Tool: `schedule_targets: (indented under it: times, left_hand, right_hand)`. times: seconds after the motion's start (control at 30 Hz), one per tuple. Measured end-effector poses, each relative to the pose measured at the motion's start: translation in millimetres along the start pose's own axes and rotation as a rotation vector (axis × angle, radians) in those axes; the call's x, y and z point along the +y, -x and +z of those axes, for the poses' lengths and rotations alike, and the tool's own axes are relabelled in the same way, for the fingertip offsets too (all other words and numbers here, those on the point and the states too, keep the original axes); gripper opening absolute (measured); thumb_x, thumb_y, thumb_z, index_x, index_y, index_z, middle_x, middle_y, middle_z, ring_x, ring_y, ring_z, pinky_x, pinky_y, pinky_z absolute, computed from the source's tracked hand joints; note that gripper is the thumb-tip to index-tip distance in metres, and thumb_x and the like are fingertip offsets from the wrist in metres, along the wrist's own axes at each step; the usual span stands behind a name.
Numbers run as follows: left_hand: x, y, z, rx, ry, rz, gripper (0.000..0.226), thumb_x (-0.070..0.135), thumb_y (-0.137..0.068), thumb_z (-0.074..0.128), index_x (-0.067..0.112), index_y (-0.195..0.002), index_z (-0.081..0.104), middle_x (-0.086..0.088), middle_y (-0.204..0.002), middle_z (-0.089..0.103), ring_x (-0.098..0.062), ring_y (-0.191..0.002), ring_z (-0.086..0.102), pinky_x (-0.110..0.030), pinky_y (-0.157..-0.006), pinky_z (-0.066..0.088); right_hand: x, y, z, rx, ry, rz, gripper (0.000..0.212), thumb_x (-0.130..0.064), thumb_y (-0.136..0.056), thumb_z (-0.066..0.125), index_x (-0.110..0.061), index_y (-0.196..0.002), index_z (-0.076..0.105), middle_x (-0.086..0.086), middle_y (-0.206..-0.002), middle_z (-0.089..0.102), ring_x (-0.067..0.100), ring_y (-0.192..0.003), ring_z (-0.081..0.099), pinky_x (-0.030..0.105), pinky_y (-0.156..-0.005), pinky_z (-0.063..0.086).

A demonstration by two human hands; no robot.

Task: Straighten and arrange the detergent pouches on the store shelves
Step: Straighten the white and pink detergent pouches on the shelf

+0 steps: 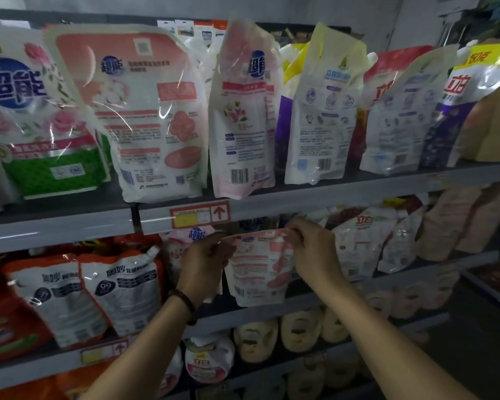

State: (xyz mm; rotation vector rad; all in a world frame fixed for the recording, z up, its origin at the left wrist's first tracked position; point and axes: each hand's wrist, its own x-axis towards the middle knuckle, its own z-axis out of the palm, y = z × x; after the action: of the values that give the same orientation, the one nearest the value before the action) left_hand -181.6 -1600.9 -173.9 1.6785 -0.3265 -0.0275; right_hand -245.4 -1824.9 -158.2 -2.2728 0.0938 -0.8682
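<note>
I had one pink pouch point(259, 272) in hand at the middle shelf point(272, 314), back label toward me, right of the orange pouches point(124, 287). My left hand point(205, 262) pinched its top left corner with curled fingers point(214, 245). My right hand point(312, 252) pinched the top right corner. I couldn't tell whether its base rested on the shelf. Next, I judged, it needed turning front-out and standing upright.

Print on the pink pouch point(257, 272) is unreadably blurred; the rose pouch point(35, 116) is cropped at left.
</note>
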Motion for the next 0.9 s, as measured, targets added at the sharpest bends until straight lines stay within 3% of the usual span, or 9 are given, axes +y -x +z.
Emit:
schedule_targets:
  times: [0.1, 0.2, 0.27, 0.37, 0.43, 0.53, 0.67, 0.77, 0.9]
  left_hand:
    - [-10.6, -13.6, 4.3, 0.012, -0.099, 0.078, 0.016, 0.051, -0.094, 0.063, 0.055, -0.098, 0.078, 0.007, -0.100, 0.081, -0.028, -0.101, 0.076, -0.058, -0.095, 0.059]
    - [-24.8, -23.2, 9.4, 0.046, -0.260, 0.107, 0.016, 0.046, -0.096, 0.066, 0.041, -0.101, 0.080, 0.010, -0.095, 0.080, -0.019, -0.095, 0.077, -0.051, -0.091, 0.061]
    - [-32.9, -23.6, 14.5, 0.019, -0.225, 0.098, 0.015, 0.039, -0.097, 0.067, 0.046, -0.096, 0.081, 0.010, -0.099, 0.081, -0.022, -0.099, 0.076, -0.049, -0.094, 0.060]
    - [-44.3, -18.9, 19.9, 0.019, -0.429, 0.182, 0.022, 0.026, -0.106, 0.061, 0.033, -0.105, 0.082, 0.018, -0.101, 0.072, -0.007, -0.093, 0.068, -0.013, -0.086, 0.051]
    - [-41.0, -19.6, 20.0, 0.045, -0.455, 0.196, 0.023, 0.022, -0.109, 0.058, 0.027, -0.107, 0.080, 0.021, -0.099, 0.070, 0.009, -0.085, 0.063, -0.002, -0.077, 0.043]
    - [-35.1, -27.9, 19.7, 0.046, -0.393, 0.188, 0.030, 0.014, -0.108, 0.058, 0.037, -0.095, 0.073, 0.028, -0.088, 0.067, 0.017, -0.079, 0.064, -0.003, -0.069, 0.045]
    - [-42.9, -34.6, 17.9, 0.068, -0.461, 0.209, 0.024, 0.017, -0.108, 0.059, 0.028, -0.099, 0.078, 0.014, -0.082, 0.071, 0.005, -0.073, 0.061, -0.015, -0.072, 0.048]
    - [-43.1, -35.2, 16.8, 0.061, -0.533, 0.194, 0.020, 0.022, -0.109, 0.058, 0.022, -0.111, 0.078, 0.010, -0.083, 0.067, 0.007, -0.071, 0.057, -0.006, -0.067, 0.044]
    - [-41.4, -32.7, 16.0, 0.107, -0.514, 0.228, 0.013, 0.021, -0.105, 0.064, 0.033, -0.110, 0.068, 0.016, -0.092, 0.068, 0.010, -0.077, 0.059, -0.002, -0.068, 0.045]
  right_hand:
    - [13.6, -10.7, 5.1, -0.032, -0.019, -0.020, 0.023, 0.001, -0.102, 0.056, -0.009, -0.086, 0.068, -0.001, -0.082, 0.069, 0.008, -0.078, 0.061, 0.007, -0.066, 0.045]
    - [29.7, -16.6, 15.2, -0.034, 0.034, -0.061, 0.022, 0.007, -0.098, 0.056, -0.008, -0.084, 0.064, 0.002, -0.079, 0.066, 0.011, -0.073, 0.058, 0.014, -0.066, 0.045]
    - [41.6, -14.9, 24.0, -0.053, 0.059, -0.040, 0.025, 0.008, -0.096, 0.053, -0.010, -0.080, 0.058, 0.003, -0.077, 0.062, 0.015, -0.072, 0.058, 0.027, -0.065, 0.048]
    - [53.3, -7.8, 31.5, -0.109, 0.057, -0.014, 0.029, 0.011, -0.093, 0.049, -0.013, -0.076, 0.048, -0.001, -0.074, 0.054, 0.007, -0.068, 0.052, 0.021, -0.058, 0.039]
    - [54.2, -9.3, 31.5, -0.133, 0.032, -0.021, 0.035, 0.015, -0.088, 0.047, -0.016, -0.073, 0.042, -0.006, -0.072, 0.048, 0.002, -0.066, 0.049, 0.013, -0.056, 0.033]
    - [56.2, -20.1, 32.2, -0.138, 0.018, -0.044, 0.043, 0.020, -0.081, 0.047, -0.020, -0.070, 0.036, -0.002, -0.071, 0.048, 0.006, -0.064, 0.042, 0.017, -0.058, 0.030]
    - [62.3, -21.5, 34.1, -0.152, 0.047, -0.063, 0.037, 0.018, -0.083, 0.051, -0.016, -0.072, 0.044, 0.001, -0.074, 0.055, 0.013, -0.068, 0.050, 0.026, -0.061, 0.039]
    - [63.1, -23.8, 32.4, -0.161, 0.050, -0.059, 0.027, 0.009, -0.092, 0.055, -0.015, -0.086, 0.063, -0.001, -0.087, 0.067, 0.010, -0.077, 0.057, 0.012, -0.068, 0.041]
    - [55.3, -21.1, 32.1, -0.092, 0.063, -0.041, 0.020, -0.001, -0.095, 0.067, -0.008, -0.112, 0.074, 0.003, -0.105, 0.072, 0.006, -0.090, 0.057, -0.005, -0.079, 0.033]
